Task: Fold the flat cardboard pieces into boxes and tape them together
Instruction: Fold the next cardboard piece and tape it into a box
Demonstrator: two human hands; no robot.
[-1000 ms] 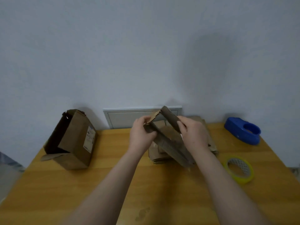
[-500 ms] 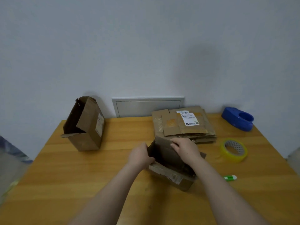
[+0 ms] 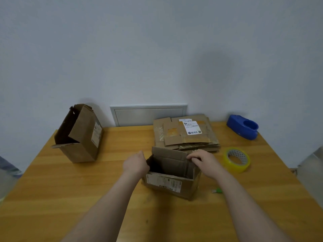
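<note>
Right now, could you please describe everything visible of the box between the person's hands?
The box is brown corrugated cardboard, standing on the wooden table with its top open and dark inside. A flap stands up at the far side. A pale label with a barcode runs along the near face. The left hand holds its left wall; the right hand grips its right rim.

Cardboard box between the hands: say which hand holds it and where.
Left hand grips the cardboard box by its left wall; right hand pinches its upper right edge.
</note>
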